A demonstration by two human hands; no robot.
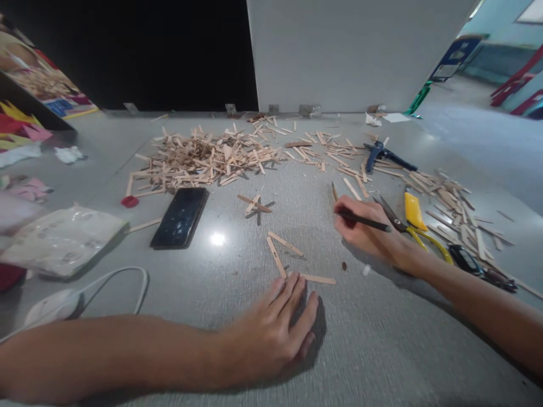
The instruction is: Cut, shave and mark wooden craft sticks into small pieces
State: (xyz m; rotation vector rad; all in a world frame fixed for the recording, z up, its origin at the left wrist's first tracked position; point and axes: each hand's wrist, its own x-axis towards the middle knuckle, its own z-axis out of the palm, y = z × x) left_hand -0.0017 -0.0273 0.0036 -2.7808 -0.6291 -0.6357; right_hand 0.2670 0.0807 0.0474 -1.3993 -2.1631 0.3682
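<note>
My left hand (282, 328) lies on the grey table with its fingers a little apart, fingertips at the near corner of an angular shape of flat wooden sticks (276, 257). One stick (319, 278) of that shape points right from the fingertips. My right hand (360, 226) is closed round a dark pencil (367, 220), right of the shape. What looks like a thin wooden piece (335, 191) sticks out beyond its fingers. Several short sticks lie crossed (254, 204) on the table behind the shape.
Behind lies a heap of wooden sticks (212, 155). At left are a phone (180, 217), a plastic bag (63, 240) and a white mouse (53, 306). At right are yellow-handled scissors (430, 240), a dark blue tool (388, 155) and more sticks (462, 212).
</note>
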